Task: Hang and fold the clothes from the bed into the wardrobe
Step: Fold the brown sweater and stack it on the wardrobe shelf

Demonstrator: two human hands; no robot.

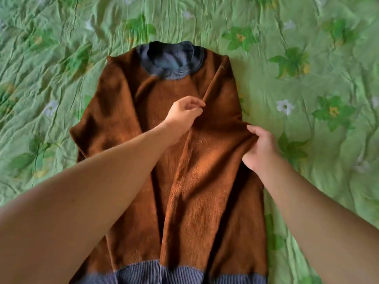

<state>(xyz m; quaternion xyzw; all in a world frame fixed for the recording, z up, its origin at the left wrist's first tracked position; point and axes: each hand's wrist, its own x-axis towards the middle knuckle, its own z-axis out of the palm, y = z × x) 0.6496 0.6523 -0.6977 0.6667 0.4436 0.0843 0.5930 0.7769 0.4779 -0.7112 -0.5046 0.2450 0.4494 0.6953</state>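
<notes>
Head view, looking down on the bed. The bedspread (307,78), green, creased and printed with leaves and pale flowers, fills the frame and carries the single garment. A brown sweater (194,201) lies flat at the centre of it, neck away from the person and hem toward the lower edge of the frame.

Both bare forearms reach over the sweater from below: the left forearm (82,191) crosses the garment's body diagonally, and the right forearm (307,201) lies along its right edge.

A grey-blue ribbed hem band (143,272) runs across the bottom of the sweater, partly covered by the left forearm. A ribbed collar (172,73) of the same colour rings the neck opening at the far end.

The right hand (259,149) grips the sweater's right side edge about halfway down, fingers curled under the bunched cloth and thumb on top. The left hand (183,112) rests over the chest area, thumb and fingers pinching the near end of a raised ridge of fabric (212,83). That ridge runs taut from the pinch up toward the right shoulder.
</notes>
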